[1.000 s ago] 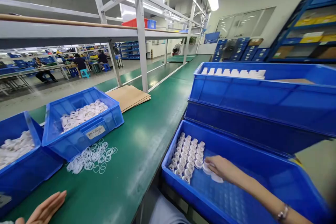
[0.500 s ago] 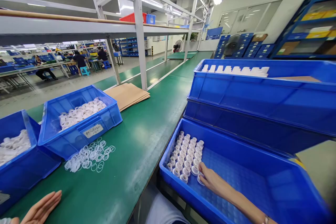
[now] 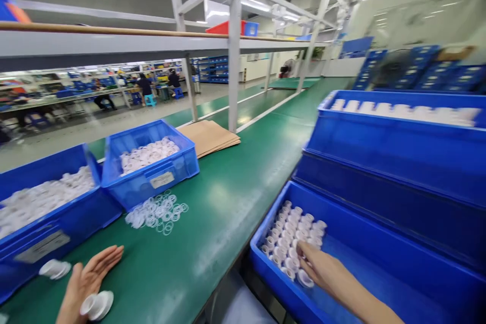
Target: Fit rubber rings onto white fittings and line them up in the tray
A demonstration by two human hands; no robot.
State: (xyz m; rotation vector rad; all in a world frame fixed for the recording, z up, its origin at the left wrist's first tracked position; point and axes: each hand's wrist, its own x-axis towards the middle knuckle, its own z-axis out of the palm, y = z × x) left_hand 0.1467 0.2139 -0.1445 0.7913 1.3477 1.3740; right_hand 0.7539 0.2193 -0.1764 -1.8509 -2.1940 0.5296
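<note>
Low in the right half of the frame, the right hand (image 3: pixel 319 268) is reaching into the near crate (image 3: pixel 379 243), its fingers (image 3: pixel 304 252) spread loosely and resting on the white caps (image 3: pixel 292 235). These caps are standing in rows in the crate's left end; whether the fingers are pinching one I cannot tell. Behind this crate, toward the right edge, two more crates (image 3: pixel 398 162) are sitting stacked, the top one showing a row of white parts (image 3: pixel 398 110) along its far rim.

At the lower left, the left hand (image 3: pixel 87 283) is lying open, palm up, on the green surface (image 3: pixel 220 212), holding nothing. A white cap (image 3: pixel 96 305) is lying just beside its palm, and another (image 3: pixel 55 269) near it to the left. Above them, a scatter of clear rings (image 3: pixel 157 211) is lying on the surface in front of a small bin (image 3: pixel 152 172) of white parts. A larger bin (image 3: pixel 49 212) is sitting to its left, also filled with white parts. Cardboard sheets (image 3: pixel 210 136) are lying behind the small bin, beside a frame post (image 3: pixel 234 61). In the upper left, people are sitting at far benches.
</note>
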